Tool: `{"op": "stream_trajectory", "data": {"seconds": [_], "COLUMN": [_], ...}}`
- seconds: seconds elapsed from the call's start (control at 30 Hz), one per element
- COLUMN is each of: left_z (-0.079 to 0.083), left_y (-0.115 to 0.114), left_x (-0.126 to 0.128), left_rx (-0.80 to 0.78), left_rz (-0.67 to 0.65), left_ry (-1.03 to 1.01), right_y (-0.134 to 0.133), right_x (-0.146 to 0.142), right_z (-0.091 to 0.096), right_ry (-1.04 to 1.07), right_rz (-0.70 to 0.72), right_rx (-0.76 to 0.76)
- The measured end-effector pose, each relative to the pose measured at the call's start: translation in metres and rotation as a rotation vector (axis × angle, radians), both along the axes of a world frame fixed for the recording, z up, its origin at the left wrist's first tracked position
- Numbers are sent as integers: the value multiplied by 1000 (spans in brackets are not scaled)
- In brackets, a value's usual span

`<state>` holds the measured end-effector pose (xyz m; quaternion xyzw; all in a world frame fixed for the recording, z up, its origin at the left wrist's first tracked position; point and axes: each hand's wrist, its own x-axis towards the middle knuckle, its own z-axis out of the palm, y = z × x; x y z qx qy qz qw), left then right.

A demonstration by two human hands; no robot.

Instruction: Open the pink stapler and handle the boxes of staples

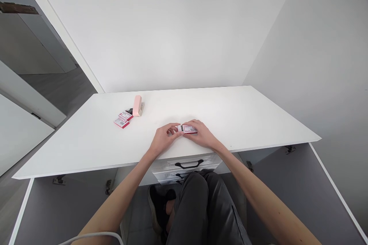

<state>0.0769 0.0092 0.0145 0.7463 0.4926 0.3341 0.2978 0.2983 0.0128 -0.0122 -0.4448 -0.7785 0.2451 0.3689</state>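
Note:
A small red-and-white staple box [190,129] is held between my two hands just above or on the white tabletop, near its front middle. My right hand [201,133] grips the printed part of the box, thumb in front and fingers behind. With thumb and fingertips, my left hand [166,138] pinches the white left end of the box. A dark grey strip shows between that end and the printed sleeve; it looks like staples. Farther left stands a pink stapler [137,105]. Beside it lie two more red-and-white boxes [122,122] and a small black object [130,111], partly hidden.
The white tabletop [230,115] meets a white wall [178,26] at the back. Below its front edge are drawers with black handles [189,164] and open cabinet doors [296,183] on both sides. My legs [201,206] are under the edge. A white cable [94,234] crosses at lower left.

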Motion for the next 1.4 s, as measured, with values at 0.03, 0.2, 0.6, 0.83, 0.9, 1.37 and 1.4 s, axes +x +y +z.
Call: {"op": "stream_trajectory", "data": {"seconds": [0.03,0.2,0.6,0.83,0.9,1.37,1.4], "left_z": [1,1,0,0,0,5,4], "left_y": [-1,-2,0,0,-1,-2,-1], "left_x": [0,1,0,2,2,3,3], "left_rx": [-3,-16,-35,-22,-16,-131,-131], "left_rz": [-11,-12,-28,-21,-15,-86,-90], "left_ry": [3,21,-38,-27,-32,-12,-14], "right_y": [0,-2,-9,-9,-9,-11,-11], "right_x": [0,1,2,3,3,3,3], "right_z": [0,4,11,11,11,13,13], "right_ry": [11,52,195,186,182,196,204], "right_rz": [4,20,118,122,121,191,196], "right_rx": [-6,-50,-166,-165,-158,-199,-204]}}
